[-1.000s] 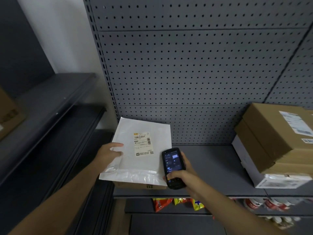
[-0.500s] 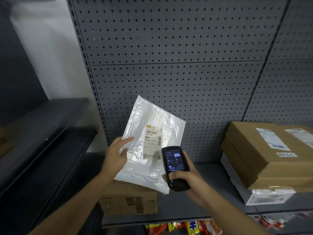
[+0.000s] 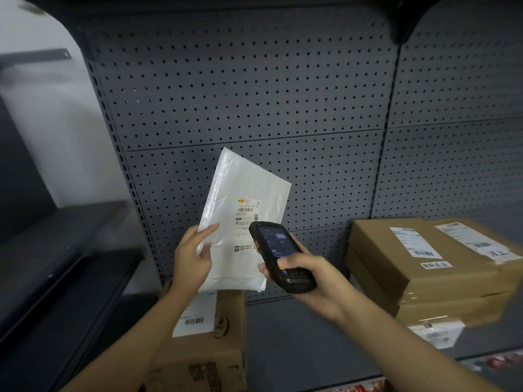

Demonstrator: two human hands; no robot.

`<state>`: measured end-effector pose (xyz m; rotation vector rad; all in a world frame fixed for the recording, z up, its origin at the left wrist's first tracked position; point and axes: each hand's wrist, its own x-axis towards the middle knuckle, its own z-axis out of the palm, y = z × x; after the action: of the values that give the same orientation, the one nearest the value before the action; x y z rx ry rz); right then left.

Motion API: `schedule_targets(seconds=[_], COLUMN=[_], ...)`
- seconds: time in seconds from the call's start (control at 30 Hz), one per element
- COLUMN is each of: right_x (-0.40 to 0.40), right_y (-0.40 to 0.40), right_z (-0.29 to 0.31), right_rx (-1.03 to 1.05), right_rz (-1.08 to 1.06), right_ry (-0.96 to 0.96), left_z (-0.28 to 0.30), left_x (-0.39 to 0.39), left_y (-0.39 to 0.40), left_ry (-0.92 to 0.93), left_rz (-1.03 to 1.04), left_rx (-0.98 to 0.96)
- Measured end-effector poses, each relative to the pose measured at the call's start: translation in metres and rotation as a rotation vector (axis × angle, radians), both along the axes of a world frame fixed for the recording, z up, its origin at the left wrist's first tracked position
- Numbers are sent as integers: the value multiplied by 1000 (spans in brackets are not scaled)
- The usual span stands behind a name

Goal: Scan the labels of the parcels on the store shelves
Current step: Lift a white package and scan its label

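The left hand (image 3: 192,256) pinches a white poly parcel (image 3: 243,222) upright by its edge; its label (image 3: 246,219) reads partly "0701-23-22". Just right, the right hand (image 3: 308,281) grips a black scanner (image 3: 281,257), overlapping the label's corner.

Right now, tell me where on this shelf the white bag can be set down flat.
Best patch: the bare grey shelf between the cardboard box at the left and the stacked brown parcels at the right, though the right hand with the scanner hovers above it. The right end is crowded. The left hand holds the white bag.
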<state>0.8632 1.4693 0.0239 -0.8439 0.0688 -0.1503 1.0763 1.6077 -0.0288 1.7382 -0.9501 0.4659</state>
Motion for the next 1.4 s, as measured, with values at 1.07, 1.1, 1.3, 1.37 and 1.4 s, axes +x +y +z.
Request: schedule_targets(seconds=[1.07, 1.1, 1.3, 1.37, 1.4], right_x=[-13, -12, -12, -12, -11], right_y=[-8, -8, -6, -5, -5], right_z=[5, 6, 5, 4, 4], right_rx=[2, 4, 20, 18, 17], right_rz=[69, 69, 65, 61, 60], right_ry=[15, 16, 14, 18, 17], left_z=[-9, -9, -9, -10, -11], left_x=[-12, -12, -11, -10, -9], left_y=[12, 13, 15, 16, 16], left_ry=[53, 51, 49, 50, 50], left_rz=[0, 0, 3, 2, 2], left_rx=[-13, -10, 6, 6, 5])
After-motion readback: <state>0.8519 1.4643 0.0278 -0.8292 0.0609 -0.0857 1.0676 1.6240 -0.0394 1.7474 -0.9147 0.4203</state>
